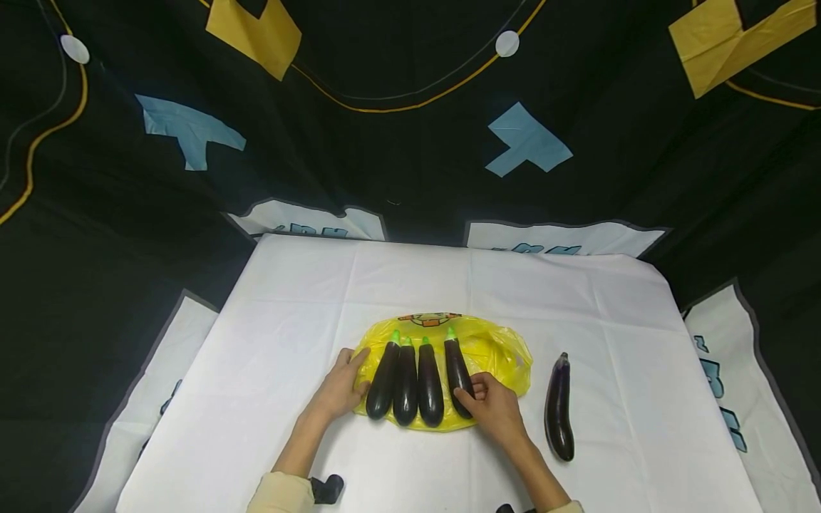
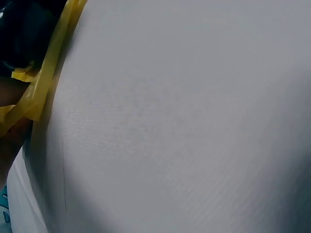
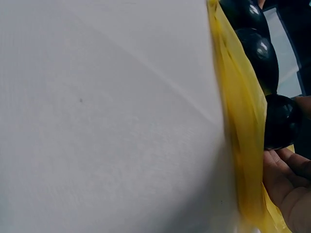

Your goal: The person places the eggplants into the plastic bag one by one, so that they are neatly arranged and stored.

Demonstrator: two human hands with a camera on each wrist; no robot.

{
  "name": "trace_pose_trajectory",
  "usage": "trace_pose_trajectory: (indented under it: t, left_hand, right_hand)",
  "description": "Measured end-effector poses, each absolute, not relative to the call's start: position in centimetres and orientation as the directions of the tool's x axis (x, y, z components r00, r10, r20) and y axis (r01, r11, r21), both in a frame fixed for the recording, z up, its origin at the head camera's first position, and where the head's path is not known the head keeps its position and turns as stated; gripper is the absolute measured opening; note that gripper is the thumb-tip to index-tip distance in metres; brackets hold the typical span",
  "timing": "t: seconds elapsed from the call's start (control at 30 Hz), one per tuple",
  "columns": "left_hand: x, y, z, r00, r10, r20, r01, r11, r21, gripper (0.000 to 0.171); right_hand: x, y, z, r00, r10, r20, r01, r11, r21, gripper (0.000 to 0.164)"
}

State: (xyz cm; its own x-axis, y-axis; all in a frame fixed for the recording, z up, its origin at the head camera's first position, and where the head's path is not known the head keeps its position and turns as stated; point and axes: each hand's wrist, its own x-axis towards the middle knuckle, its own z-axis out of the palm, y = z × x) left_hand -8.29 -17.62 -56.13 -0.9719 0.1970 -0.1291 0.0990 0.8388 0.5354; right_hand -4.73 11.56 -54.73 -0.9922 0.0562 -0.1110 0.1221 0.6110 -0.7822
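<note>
Several dark purple eggplants with green stem ends lie side by side on a yellow plastic bag, spread flat on the table. My left hand is at the bag's left side, beside the leftmost eggplant; in the left wrist view its thumb and finger pinch the bag's edge. Around the lower part of the rightmost eggplant, my right hand has its thumb on top and fingers at the side. The right wrist view shows that eggplant's rounded end between thumb and fingers.
Another, slimmer eggplant lies alone on the white tablecloth, right of the bag. Behind the table hangs a dark cloth with yellow and blue patches.
</note>
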Motion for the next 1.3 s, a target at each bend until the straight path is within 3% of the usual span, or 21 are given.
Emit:
trace_pose_trajectory:
  t: [0.5, 0.93, 1.3]
  left_hand:
    - [-8.5, -17.6, -56.3, -0.971, 0.204, -0.128, 0.107, 0.842, 0.530, 0.069]
    - [-8.5, -17.7, -56.3, -0.969, 0.231, -0.089, 0.152, 0.839, 0.523, 0.071]
    - [-8.6, -17.6, -56.3, -0.968, 0.216, -0.124, 0.121, 0.843, 0.525, 0.070]
  right_hand:
    - [-4.8, 10.5, -55.4, -0.985, 0.048, -0.164, 0.160, 0.590, -0.792, 0.034]
    - [-4.8, 9.7, -55.4, -0.991, 0.024, -0.131, 0.119, 0.605, -0.787, 0.036]
    - [-4.8, 9.5, -55.7, -0.993, 0.034, -0.112, 0.108, 0.625, -0.773, 0.038]
